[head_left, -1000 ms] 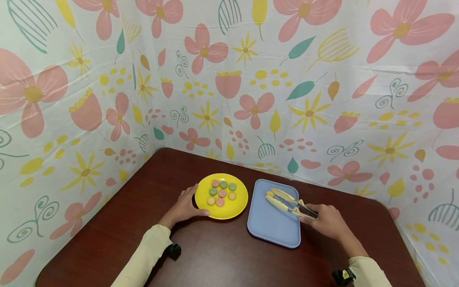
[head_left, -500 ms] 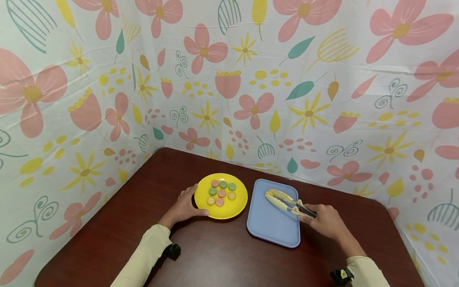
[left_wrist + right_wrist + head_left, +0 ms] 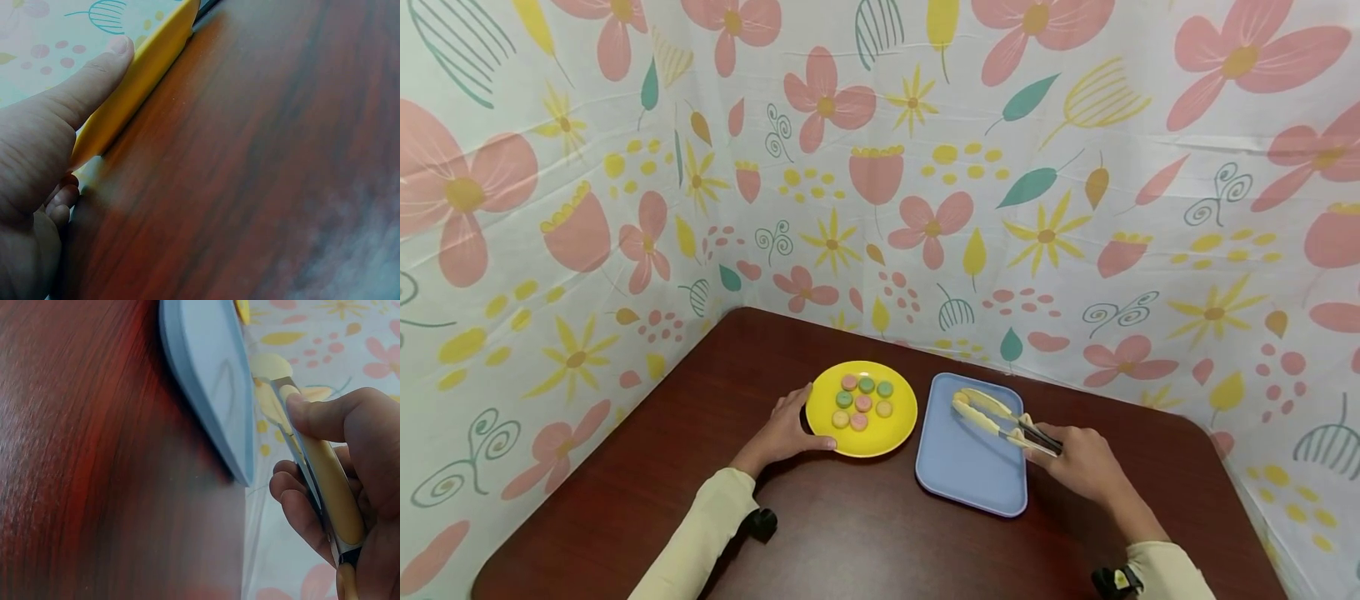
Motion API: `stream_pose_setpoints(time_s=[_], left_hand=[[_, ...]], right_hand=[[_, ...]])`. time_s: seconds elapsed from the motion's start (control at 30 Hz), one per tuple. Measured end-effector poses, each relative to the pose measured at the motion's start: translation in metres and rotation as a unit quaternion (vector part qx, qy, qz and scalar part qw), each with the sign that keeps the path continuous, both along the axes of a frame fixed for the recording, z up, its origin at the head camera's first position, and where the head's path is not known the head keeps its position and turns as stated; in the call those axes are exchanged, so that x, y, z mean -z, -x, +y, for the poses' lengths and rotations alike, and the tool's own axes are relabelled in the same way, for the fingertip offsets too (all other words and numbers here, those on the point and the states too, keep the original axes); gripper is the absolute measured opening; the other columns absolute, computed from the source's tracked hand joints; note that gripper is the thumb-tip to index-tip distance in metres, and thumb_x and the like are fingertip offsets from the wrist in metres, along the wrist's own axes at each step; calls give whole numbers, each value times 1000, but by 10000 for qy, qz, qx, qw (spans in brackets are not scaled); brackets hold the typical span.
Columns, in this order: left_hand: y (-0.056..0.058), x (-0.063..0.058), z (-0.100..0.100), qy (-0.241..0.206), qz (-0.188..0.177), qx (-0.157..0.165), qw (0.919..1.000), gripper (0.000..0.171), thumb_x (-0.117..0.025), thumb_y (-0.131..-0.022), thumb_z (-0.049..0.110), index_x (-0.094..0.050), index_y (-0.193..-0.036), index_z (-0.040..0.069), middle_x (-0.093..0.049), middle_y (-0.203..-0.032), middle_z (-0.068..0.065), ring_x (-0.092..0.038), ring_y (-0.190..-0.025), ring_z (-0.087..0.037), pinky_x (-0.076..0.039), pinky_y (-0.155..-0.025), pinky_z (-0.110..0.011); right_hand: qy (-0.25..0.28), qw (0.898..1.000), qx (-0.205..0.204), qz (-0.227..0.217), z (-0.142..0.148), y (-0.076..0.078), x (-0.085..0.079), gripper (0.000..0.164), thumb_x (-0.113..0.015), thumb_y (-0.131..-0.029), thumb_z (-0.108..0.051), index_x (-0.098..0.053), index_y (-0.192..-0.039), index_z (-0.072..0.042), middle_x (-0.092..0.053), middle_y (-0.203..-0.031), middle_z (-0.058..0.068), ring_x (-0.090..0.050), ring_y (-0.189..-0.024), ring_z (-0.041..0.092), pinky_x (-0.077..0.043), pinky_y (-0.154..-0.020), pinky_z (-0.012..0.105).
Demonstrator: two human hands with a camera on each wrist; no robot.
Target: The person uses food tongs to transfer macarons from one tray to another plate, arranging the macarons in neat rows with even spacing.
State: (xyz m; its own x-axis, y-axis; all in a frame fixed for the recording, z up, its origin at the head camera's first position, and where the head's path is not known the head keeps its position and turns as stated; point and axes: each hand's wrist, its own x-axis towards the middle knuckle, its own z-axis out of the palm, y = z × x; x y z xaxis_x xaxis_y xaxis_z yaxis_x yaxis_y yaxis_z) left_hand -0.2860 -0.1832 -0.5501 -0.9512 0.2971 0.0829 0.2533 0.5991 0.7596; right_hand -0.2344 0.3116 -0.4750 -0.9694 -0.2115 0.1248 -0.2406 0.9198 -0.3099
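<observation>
In the head view my left hand (image 3: 786, 427) holds the left side of a yellow plate (image 3: 891, 429), thumb along its near rim, fingers round the far side. On the plate lie several small macarons (image 3: 863, 403) in pink, green and pale yellow. My right hand (image 3: 1082, 460) grips a pair of tongs (image 3: 977, 419) with cream tips and metal arms. Between the tips, over the far left part of a blue tray (image 3: 966, 479), sits a yellow macaron (image 3: 962, 398). In the right wrist view the thumb (image 3: 319, 419) presses along the handle of the tongs, fingers curled on the other side.
Plate and tray stand side by side on a dark brown wooden table (image 3: 850, 533), a narrow gap between them. A white flower-print cloth (image 3: 925, 292) hangs behind the table and along its left side. Each wrist wears a black camera mount (image 3: 762, 525).
The tongs' tips have shifted slightly to the far left over the tray, the yellow macaron with them. My left hand and the plate stay where they were.
</observation>
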Motion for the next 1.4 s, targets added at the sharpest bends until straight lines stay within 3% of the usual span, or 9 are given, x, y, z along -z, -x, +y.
stream_pose_setpoints(time_s=[0.27,0.63,0.83,1.07,1.4], left_hand=[[1,1,0,19,16,-12,10000,126,-88,-73,56,-19,-163,2,-23,-167,-20,-19,-153,-41,-7,-122,-64],[2,2,-1,47,25,-1,10000,127,-88,-72,59,-19,-163,3,-24,-166,-19,-20,-153,-40,-8,-122,-63],[0,0,0,-24,16,18,10000,125,-88,-73,56,-20,-163,2,-25,-166,-20,-21,-152,-40,-6,-123,-62],[2,2,0,-5,61,35,10000,124,-88,-73,56,-21,-163,3,-25,-166,-20,-22,-152,-40,-8,-122,-63],[1,1,0,27,34,34,10000,125,-88,-74,57,-20,-163,3,-24,-166,-20,-22,-152,-39,-7,-122,-63]], right_hand=[[-19,9998,-5,195,-8,-5,-11,55,-79,-89,-36,-70,-130,0,-55,-63,-5,-44,-59,15,-34,-56,32],[111,9979,-336,536,-29,-11,-34,57,-81,-88,-37,-70,-129,0,-71,-80,-2,-45,-59,11,-35,-55,29],[156,9978,-440,464,-44,-13,-42,62,-80,-88,-42,-68,-132,0,-61,-67,-7,-43,-56,10,-35,-53,27],[143,9958,-718,546,-62,-10,-40,56,-83,-86,-34,-71,-130,-2,-45,-56,-9,-38,-52,7,-32,-51,25],[178,9936,-1054,357,-90,-6,-28,56,-83,-86,-36,-71,-131,-5,-51,-58,-15,-36,-48,4,-33,-47,23]])
